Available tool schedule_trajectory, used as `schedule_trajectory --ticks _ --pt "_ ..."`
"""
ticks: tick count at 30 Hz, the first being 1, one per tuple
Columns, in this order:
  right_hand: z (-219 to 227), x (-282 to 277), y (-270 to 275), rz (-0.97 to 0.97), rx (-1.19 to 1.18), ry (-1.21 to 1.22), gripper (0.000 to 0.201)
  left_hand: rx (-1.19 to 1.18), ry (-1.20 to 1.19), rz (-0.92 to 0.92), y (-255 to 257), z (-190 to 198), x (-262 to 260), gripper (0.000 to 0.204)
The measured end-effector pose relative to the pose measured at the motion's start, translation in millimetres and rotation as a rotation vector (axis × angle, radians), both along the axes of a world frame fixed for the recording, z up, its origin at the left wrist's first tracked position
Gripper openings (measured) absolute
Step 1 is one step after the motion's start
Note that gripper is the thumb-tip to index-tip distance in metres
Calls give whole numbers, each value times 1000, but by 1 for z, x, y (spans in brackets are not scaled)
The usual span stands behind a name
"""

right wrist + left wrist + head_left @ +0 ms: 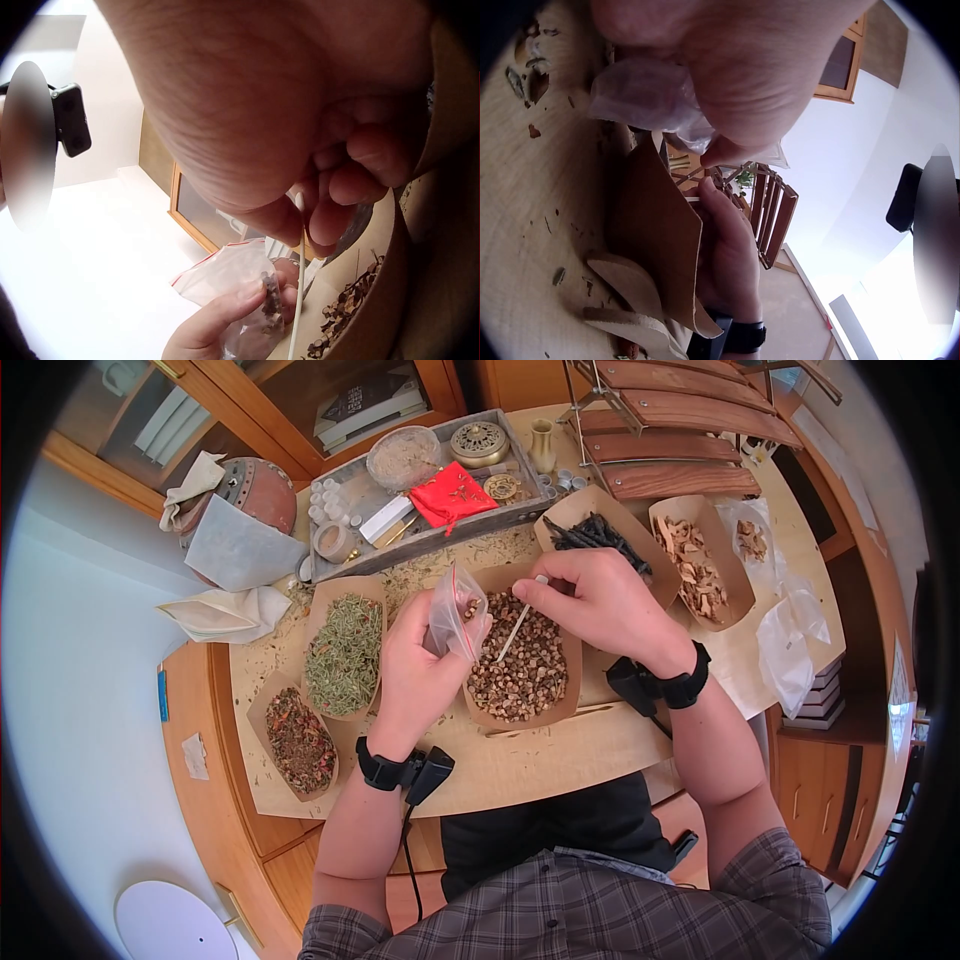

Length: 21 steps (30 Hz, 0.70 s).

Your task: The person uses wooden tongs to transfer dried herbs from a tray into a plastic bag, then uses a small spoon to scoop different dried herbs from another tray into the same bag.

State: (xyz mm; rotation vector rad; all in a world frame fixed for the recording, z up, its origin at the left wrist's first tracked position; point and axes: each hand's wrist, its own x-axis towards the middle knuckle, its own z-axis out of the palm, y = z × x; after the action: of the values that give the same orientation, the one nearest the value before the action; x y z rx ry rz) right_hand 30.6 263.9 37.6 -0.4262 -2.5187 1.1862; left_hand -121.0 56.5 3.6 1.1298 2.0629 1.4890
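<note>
My left hand (408, 670) grips a small clear zip bag (452, 610) with a red seal line, its mouth upward. A few brown dried pieces (270, 296) show inside the bag in the right wrist view. With thumb and fingers, my right hand (615, 605) pinches a thin white stick (515, 632) near its rounded upper end. The stick slants down and its lower end reaches the chopped brown dried pieces (520, 685) heaped in a paper tray (574, 670). That tray lies below both hands, and the bag overlaps its left side in the head view.
Left of the hands are paper trays of green dried herb (345, 655) and reddish mix (295, 745). Dark sticks (600, 540) and pale slices (690, 570) fill trays on the right. Behind stand a grey wooden tray (440, 530) with a red pouch (448, 497), and a slatted wooden rack (680, 430).
</note>
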Motion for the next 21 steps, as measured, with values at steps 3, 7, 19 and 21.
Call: schedule_trajectory --ticks 3,7,19,21 --pt "1 0 0 -1 3 2 32 5 2 0 0 0 0 39" --pt "0 0 0 -7 2 4 32 -9 17 1 0 -2 -1 40" --pt "-3 0 -1 -2 26 42 31 -2 42 -15 0 -3 -2 40" --pt "-3 0 -1 -1 30 42 31 -1 37 -16 -1 -4 -2 40"
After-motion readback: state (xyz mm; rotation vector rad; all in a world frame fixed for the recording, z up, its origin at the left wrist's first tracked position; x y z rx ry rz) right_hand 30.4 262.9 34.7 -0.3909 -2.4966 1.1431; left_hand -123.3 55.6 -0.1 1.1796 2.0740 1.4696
